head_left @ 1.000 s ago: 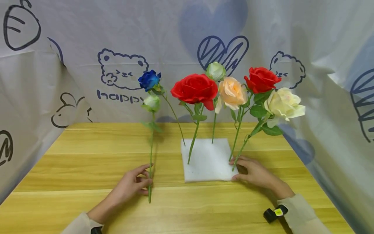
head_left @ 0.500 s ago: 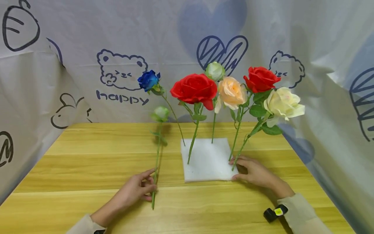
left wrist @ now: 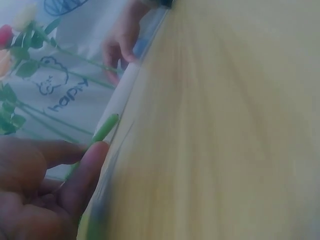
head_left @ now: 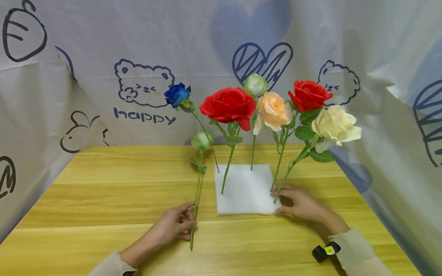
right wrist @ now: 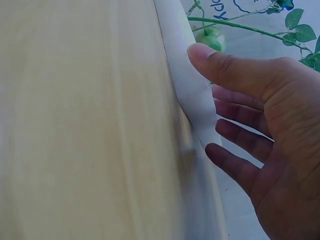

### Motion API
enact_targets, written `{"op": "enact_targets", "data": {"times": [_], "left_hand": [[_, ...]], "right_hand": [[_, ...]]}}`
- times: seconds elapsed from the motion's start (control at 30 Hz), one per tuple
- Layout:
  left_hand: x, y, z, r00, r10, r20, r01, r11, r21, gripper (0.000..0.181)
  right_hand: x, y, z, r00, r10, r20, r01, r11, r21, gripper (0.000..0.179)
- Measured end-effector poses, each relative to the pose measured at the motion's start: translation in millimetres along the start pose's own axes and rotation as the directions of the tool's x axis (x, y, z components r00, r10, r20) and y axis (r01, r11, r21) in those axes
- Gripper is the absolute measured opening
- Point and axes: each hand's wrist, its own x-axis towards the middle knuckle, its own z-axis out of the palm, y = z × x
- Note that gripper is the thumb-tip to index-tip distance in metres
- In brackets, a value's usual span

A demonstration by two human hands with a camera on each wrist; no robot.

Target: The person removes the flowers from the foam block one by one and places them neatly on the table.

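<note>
My left hand (head_left: 170, 226) pinches the lower stem of a pale green flower bud (head_left: 201, 141) between thumb and fingers, left of a white foam block (head_left: 241, 201). The stem leans slightly right, its cut end (left wrist: 106, 128) poking out past the fingertips in the left wrist view. At the foam's right front corner rests my right hand (head_left: 302, 203), thumb and spread fingers against its edge (right wrist: 187, 65). Standing in the foam are a blue rose (head_left: 177, 95), two red roses (head_left: 229, 105), another pale green bud (head_left: 255, 85), a peach rose (head_left: 274, 110) and a cream rose (head_left: 335, 124).
The foam lies on a wood-grain table (head_left: 114, 195). Behind it hangs a white cloth (head_left: 200, 46) with drawn bears and hearts. The flower heads spread out above the foam, with the cream rose leaning right. A black wrist device (head_left: 324, 251) sits at the right sleeve.
My left hand has moved right and toward me with the pale green bud, whose head has come lower and nearer the foam. The right hand stays at the foam's corner.
</note>
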Motion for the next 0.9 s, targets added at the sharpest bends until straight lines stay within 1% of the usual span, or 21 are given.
{"op": "enact_targets", "data": {"times": [0.2,0.33,0.4,0.5,0.67,0.77,0.9], "left_hand": [[3.2,2.9,14.0,1.000,0.014,-0.014,-0.014,1.000,-0.016,0.072],[5.6,4.6,23.6,1.000,0.013,-0.021,-0.013,1.000,0.006,0.074],[7.0,5.9,28.1,1.000,0.014,-0.013,-0.013,1.000,0.028,0.074],[9.4,7.9,34.2,1.000,0.015,0.016,-0.015,0.999,0.050,0.076],[12.8,8.0,40.7,0.998,0.005,0.056,-0.008,0.999,0.046,0.080],[13.7,6.9,43.3,0.998,-0.001,0.061,-0.001,0.999,0.041,0.083],[14.6,6.1,45.8,0.999,0.006,0.048,-0.009,0.999,0.044,0.084]], "right_hand": [[1.1,-3,-2,1.000,-0.004,0.008,0.004,1.000,-0.007,0.049],[1.2,-3,-3,1.000,-0.016,0.010,0.016,1.000,-0.008,0.047],[0.8,-3,-3,1.000,-0.028,0.012,0.028,1.000,-0.007,0.046],[0.3,-2,-3,0.999,-0.045,0.008,0.045,0.999,-0.008,0.045],[0.1,-1,-1,0.999,-0.048,-0.009,0.048,0.999,0.003,0.045],[0.5,0,0,0.999,-0.033,-0.012,0.034,0.999,0.017,0.047],[0.4,0,0,1.000,-0.023,-0.015,0.024,0.999,0.033,0.049]]}}
